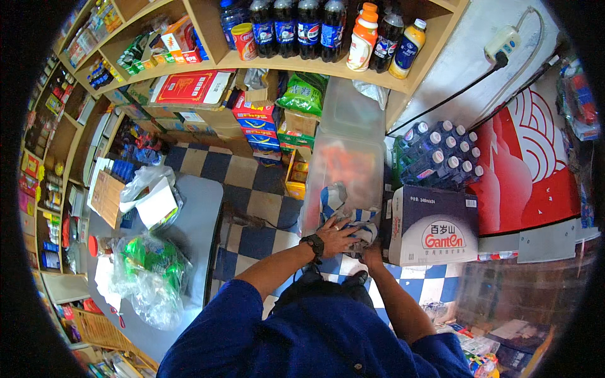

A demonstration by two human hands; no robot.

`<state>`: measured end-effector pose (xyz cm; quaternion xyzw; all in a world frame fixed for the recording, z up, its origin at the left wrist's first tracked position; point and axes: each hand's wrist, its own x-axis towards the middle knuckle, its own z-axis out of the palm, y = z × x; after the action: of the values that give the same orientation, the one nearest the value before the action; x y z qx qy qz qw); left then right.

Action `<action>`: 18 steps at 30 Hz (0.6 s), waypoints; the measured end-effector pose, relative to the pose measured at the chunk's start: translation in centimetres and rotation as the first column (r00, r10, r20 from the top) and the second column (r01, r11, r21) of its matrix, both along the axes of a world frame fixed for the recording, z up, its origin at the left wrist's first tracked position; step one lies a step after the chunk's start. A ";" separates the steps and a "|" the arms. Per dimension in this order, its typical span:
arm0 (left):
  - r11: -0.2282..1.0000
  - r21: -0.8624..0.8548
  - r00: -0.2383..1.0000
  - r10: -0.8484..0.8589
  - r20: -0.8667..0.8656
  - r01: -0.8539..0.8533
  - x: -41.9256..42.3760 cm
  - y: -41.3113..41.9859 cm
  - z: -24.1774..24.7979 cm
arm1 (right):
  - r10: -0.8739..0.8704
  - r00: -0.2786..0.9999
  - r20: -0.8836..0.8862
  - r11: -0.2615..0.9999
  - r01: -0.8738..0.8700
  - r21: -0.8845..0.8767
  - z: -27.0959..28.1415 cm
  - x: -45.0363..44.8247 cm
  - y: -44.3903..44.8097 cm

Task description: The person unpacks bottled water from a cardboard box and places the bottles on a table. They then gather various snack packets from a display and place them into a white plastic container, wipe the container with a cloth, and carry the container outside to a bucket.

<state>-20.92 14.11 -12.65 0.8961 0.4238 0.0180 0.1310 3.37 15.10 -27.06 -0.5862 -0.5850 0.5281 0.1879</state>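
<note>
A crumpled blue-and-white plastic bag or cloth (364,229) lies at the near end of a translucent plastic storage bin (312,208). My left hand (336,237), with a ring and a dark wristwatch, rests on it with spread fingers. Close by, my right hand (372,255) is at its lower right edge, beside a Ganten water carton (435,227). Its fingertips are hidden, so its grip does not show. Blurred orange and red contents (342,163) show through the bin farther away.
Bottled drinks (309,30) line the wooden shelf ahead. Capped bottles (439,151) stand behind the carton, next to a red-and-white cabinet (524,160). On the left, a grey table (201,198) bears plastic-wrapped green bottles (151,264). A black power cord (439,104) slants along the wall.
</note>
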 end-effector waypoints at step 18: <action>0.760 0.301 0.784 0.618 -0.059 -0.576 -9.3 12.0 -2.8 | -0.194 0.968 -0.162 0.956 0.150 -0.250 3.0 -0.6 -3.2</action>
<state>-30.18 26.13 -15.43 0.7214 0.6900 0.0462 -0.0369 2.76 11.94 -24.10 -0.6018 -0.4446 0.6275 0.2156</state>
